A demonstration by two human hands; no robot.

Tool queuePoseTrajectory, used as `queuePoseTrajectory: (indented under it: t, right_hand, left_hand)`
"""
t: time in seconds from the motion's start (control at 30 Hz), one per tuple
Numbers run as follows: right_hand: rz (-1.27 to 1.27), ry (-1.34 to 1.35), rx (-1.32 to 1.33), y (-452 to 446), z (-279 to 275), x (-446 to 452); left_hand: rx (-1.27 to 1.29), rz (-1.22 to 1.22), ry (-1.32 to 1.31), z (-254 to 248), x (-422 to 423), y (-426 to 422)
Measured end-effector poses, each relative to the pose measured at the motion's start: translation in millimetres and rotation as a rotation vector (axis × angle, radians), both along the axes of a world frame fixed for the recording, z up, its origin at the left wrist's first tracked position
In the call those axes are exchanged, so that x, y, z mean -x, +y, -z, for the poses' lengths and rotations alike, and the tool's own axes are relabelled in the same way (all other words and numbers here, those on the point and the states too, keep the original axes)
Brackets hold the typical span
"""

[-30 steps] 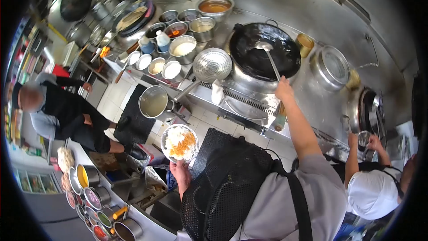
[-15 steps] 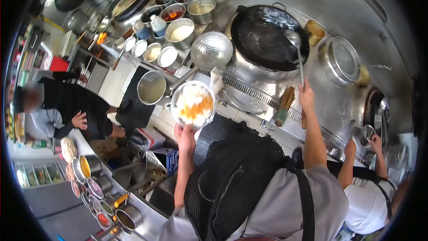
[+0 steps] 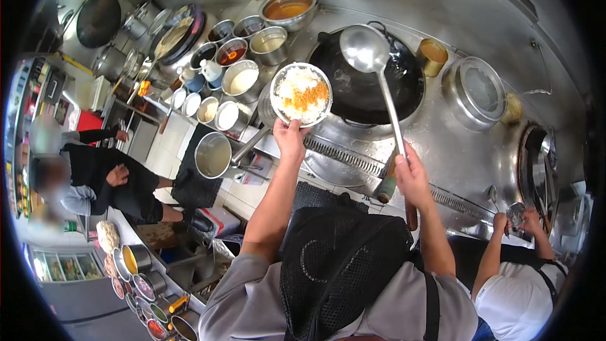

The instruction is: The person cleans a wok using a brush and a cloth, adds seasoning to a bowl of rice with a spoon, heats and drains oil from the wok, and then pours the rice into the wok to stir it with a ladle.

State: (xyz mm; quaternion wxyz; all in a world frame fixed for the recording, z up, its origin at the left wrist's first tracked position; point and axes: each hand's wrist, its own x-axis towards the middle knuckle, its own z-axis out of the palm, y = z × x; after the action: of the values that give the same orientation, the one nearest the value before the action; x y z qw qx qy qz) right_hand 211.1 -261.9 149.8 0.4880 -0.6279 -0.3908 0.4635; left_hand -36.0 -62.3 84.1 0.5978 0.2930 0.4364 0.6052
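My left hand grips the rim of a round bowl heaped with white rice and an orange-yellow topping, which looks like egg. The bowl is held up near the left edge of a dark wok on the stove. My right hand is closed around the long handle of a metal ladle. The ladle's round head is raised over the wok's far left part, hiding some of it. Behind the bowl, a perforated strainer is mostly covered.
Several sauce pots line the counter to the left. A saucepan juts out over the floor. A lidded steel pot and a tin stand right of the wok. One co-worker works at right; people stand at left.
My left hand has brought the bowl forward and right, toward the wok. My right hand has lifted the ladle out of the wok and moved left and closer to me.
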Motion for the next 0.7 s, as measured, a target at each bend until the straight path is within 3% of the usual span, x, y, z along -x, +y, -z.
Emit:
queuePoseTrajectory:
  t: [0.17, 0.33, 0.4, 0.47, 0.53, 0.7]
  right_hand:
    - [-0.021, -0.304, -0.029, 5, -1, -4]
    - [-0.031, -0.350, 0.038, 13, -2, -7]
    - [-0.023, -0.500, -0.090, 19, 1, -6]
    - [-0.009, -0.516, -0.096, 25, -9, -5]
    - [-0.047, -0.502, 0.128, 29, -22, -2]
    - [-0.035, -0.389, 0.173, 37, -34, 11]
  left_hand:
    - [-0.017, 0.029, -0.031, -4, -39, 15]
    - [0.020, 0.063, -0.077, -4, -65, 27]
    - [0.088, 0.065, -0.074, -7, -75, 31]
    - [0.101, 0.096, -0.067, -5, -80, 38]
    - [0.086, 0.132, -0.094, 2, -84, 47]
    - [0.169, 0.194, -0.121, 4, -92, 67]
